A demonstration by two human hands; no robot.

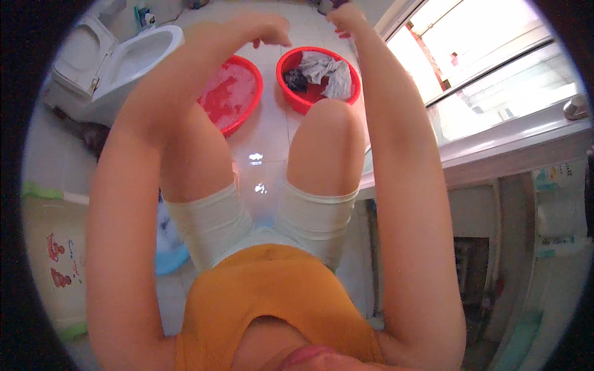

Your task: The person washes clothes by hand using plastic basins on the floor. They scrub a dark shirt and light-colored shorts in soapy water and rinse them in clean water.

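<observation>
My left hand [272,31] reaches out above the gap between two red basins, blurred by motion. Its fingers hang down, bent and apart, with nothing visible in them. Farther right, my right hand [348,21] is raised beyond the right basin, its fingers bent downward. A small dark purple thing [339,3] shows at its upper edge; whether the hand holds it I cannot tell. The right red basin [283,93] contains grey cloth [318,67] and a dark cloth [296,80]. In the left red basin [257,102] is foamy water [232,93], partly hidden by my left arm.
A white toilet [145,52] with its lid up stands at the left, bottles [145,17] behind it. A light blue basin [170,264] sits low beside my left thigh. Along the right runs a white-framed window or door [495,136]. Pale tiles [269,130] cover the floor.
</observation>
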